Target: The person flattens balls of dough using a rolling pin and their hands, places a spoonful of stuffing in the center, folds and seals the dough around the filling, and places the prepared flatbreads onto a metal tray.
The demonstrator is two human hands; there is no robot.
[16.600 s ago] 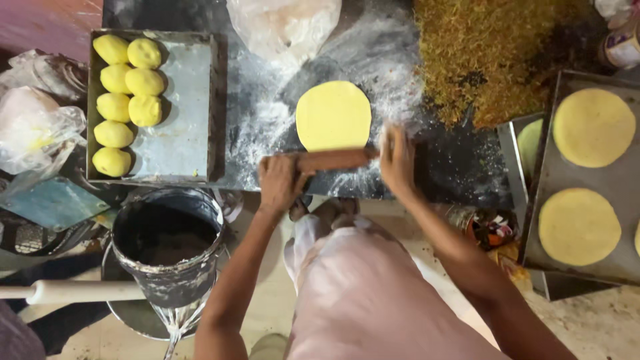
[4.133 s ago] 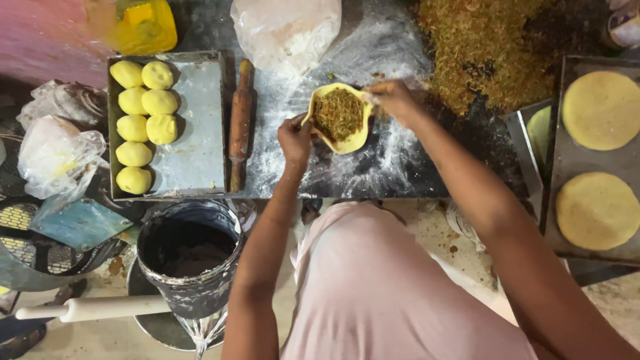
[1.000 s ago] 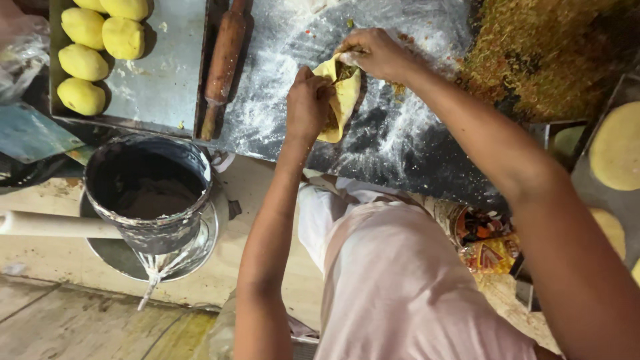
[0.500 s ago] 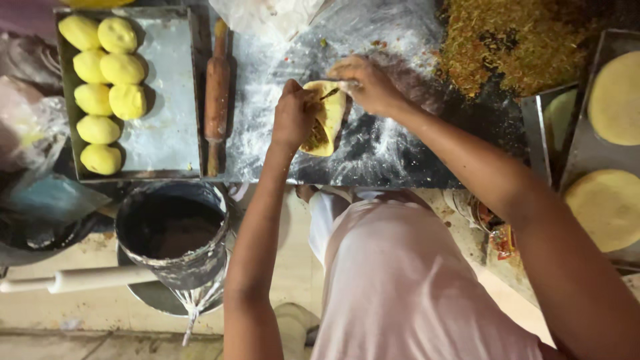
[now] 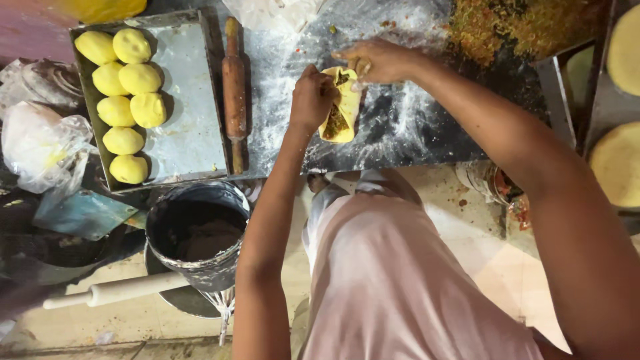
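Upper centre of the frame: left hand (image 5: 312, 99) and right hand (image 5: 375, 60), fingers closed, pinch the folded dough round (image 5: 340, 107) over the floured table (image 5: 400, 127). The dough looks soft, light and tearable; best held along its edges.

Dough balls (image 5: 123, 100) sit in a tray (image 5: 193, 127) at the left of the tabletop (image 5: 427, 133). A rolling pin (image 5: 234, 90) lies just right of it; filling (image 5: 527, 27) far right; a bucket (image 5: 197, 233) below the tray.
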